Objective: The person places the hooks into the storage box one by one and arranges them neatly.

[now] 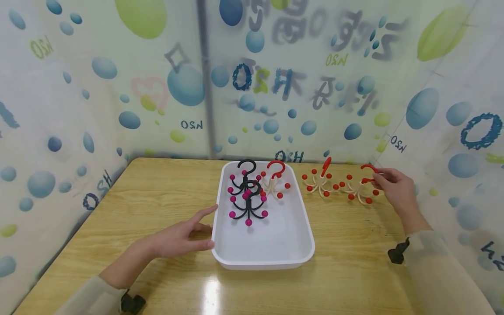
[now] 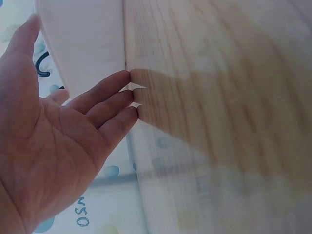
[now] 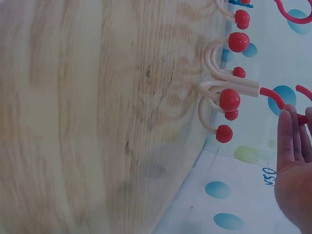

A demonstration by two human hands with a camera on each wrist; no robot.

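Note:
My right hand (image 1: 398,192) pinches the red hook of a cream multi-arm hanger (image 3: 246,87) with red ball tips. This hanger stands upright at the table's back right, its arms low over the wood. Left of it stands a similar red-hooked hanger (image 1: 325,167). My left hand (image 1: 173,239) has its fingers spread, thumb and index touching the left rim of a white tray (image 1: 271,249). Inside the tray are two black hangers with pink balls, a front one (image 1: 249,204) and a rear one (image 1: 245,178), plus a cream hanger with a red hook (image 1: 277,174).
The wooden table (image 1: 173,183) runs back to a patterned curtain (image 1: 157,100) behind and at both sides. The tray sits near the middle of the table, hangers grouped toward its back left. Dark straps with small black devices (image 1: 398,251) are on both wrists.

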